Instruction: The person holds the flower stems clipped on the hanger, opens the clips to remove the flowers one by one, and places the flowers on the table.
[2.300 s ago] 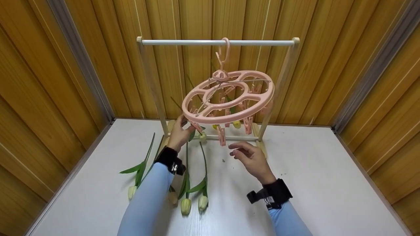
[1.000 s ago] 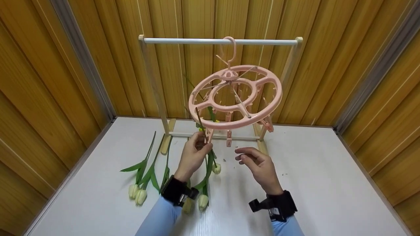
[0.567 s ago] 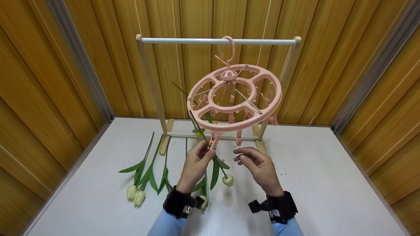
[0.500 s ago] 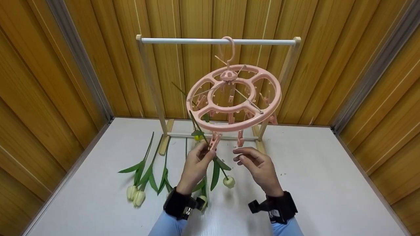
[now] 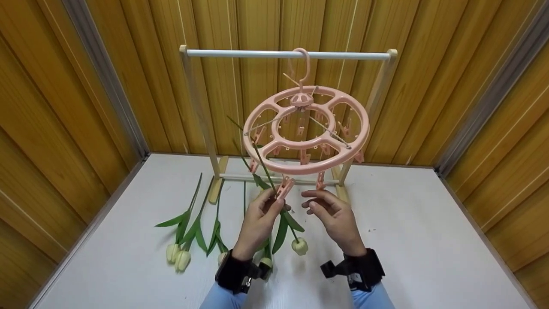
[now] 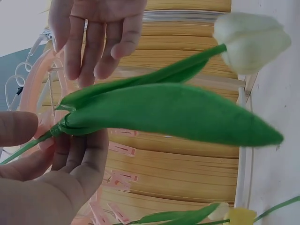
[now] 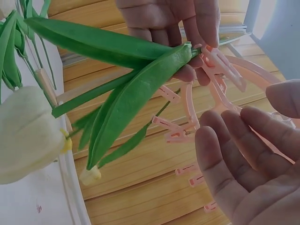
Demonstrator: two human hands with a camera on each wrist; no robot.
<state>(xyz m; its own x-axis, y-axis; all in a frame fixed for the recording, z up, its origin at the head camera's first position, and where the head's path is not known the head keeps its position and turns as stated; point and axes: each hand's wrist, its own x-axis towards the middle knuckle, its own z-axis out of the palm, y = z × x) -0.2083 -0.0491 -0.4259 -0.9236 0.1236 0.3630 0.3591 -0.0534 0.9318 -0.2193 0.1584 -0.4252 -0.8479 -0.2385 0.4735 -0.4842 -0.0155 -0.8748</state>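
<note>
A pink round clip hanger [image 5: 306,128] hangs by its hook from the white rail [image 5: 287,54] of a wooden rack. My left hand [image 5: 276,201] pinches a tulip stem [image 5: 266,171] right beside a front peg [image 5: 284,188]. The tulip hangs head down, its pale bud [image 5: 300,246] below my hands. In the left wrist view the green leaf [image 6: 164,112] and the bud [image 6: 251,40] stretch out from my fingers [image 6: 70,159]. My right hand [image 5: 311,204] hovers just right of the peg, fingers relaxed and empty. The right wrist view shows the peg [image 7: 220,70] by the leaf [image 7: 131,93].
Several more tulips [image 5: 182,253] lie on the white table [image 5: 407,240] to the left of my arms, buds toward me. Other tulips hang from pegs at the hanger's far side [image 5: 257,180]. Wooden panel walls close in the table on three sides.
My left hand has lifted a tulip to a front peg of the hanger. The hanger has turned and swung a little. The right hand stayed close by, empty.
</note>
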